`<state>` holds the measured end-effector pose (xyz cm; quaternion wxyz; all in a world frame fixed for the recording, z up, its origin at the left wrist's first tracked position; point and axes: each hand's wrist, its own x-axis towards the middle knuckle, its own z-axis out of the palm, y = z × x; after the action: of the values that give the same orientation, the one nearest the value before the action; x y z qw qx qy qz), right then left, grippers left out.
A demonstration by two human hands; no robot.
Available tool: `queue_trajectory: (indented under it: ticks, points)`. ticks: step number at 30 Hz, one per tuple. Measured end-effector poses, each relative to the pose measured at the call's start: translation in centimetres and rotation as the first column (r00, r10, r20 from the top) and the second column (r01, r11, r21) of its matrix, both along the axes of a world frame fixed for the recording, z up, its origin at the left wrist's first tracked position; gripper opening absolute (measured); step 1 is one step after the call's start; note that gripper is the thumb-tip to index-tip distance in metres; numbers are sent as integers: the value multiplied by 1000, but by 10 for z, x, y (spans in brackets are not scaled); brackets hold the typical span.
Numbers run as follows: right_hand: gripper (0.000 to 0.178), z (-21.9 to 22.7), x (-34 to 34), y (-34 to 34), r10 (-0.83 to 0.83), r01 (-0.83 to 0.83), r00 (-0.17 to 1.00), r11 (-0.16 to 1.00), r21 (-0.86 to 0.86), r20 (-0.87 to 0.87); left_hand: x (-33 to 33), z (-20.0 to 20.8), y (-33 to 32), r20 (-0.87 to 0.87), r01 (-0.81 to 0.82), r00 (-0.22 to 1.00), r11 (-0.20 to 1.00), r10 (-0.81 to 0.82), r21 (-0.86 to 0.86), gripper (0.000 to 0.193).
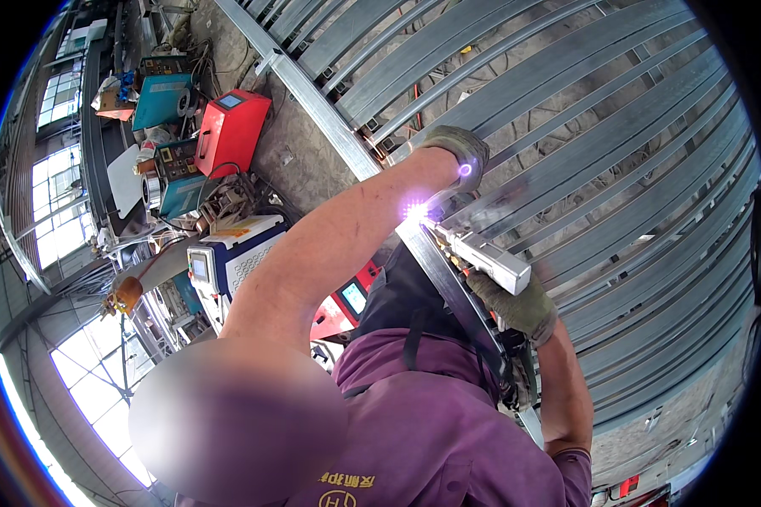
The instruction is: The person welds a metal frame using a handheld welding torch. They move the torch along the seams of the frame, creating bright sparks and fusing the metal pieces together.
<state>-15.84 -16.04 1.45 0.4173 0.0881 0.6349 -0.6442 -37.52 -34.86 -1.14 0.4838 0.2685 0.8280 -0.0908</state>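
Note:
My right hand point(516, 306), in a grey-green work glove, is closed around the grip of a silver, box-bodied welding gun point(495, 264). The gun's nozzle points left at a bright violet-white weld spot point(416, 211) on the long steel edge rail point(448, 275). Just beyond the spot, my left hand point(455, 152), also gloved, reaches across to where the bars meet the rail. Its fingers curl downward, and what they grip is hidden. Flat grey steel bars point(550, 182) run side by side from the rail to the upper right. Glare hides the joint itself.
Red machine point(228, 131) and teal machines point(161, 97) stand on the left, with cables around them. A white-and-blue cabinet point(232, 253) and a red unit with a lit screen point(351, 300) are close to my left arm. Concrete floor point(304, 160) and cables show beneath the frame.

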Motion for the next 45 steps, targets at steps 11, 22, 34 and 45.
queue_trajectory:
  ticks: [11, 22, 34, 45]
  points:
    - [49, 15, -1, 8, 82, -94, 989, 991, 95, 120, 7, -3, -9, -85, -67, 993, 985, 82, 160, 32]
    - [45, 22, 1, 10, -20, 14, 998, 994, 110, 57, -9, 16, -93, -331, -539, 590, 665, 736, 517, 44]
    - [45, 9, 4, -3, 35, -34, 999, 998, 45, -20, 36, -70, -204, -701, -383, 162, 699, 695, 604, 60]
    - [45, 10, 1, -5, 85, -72, 983, 994, 87, -162, 36, -75, -203, -693, -334, 130, 689, 709, 643, 53]
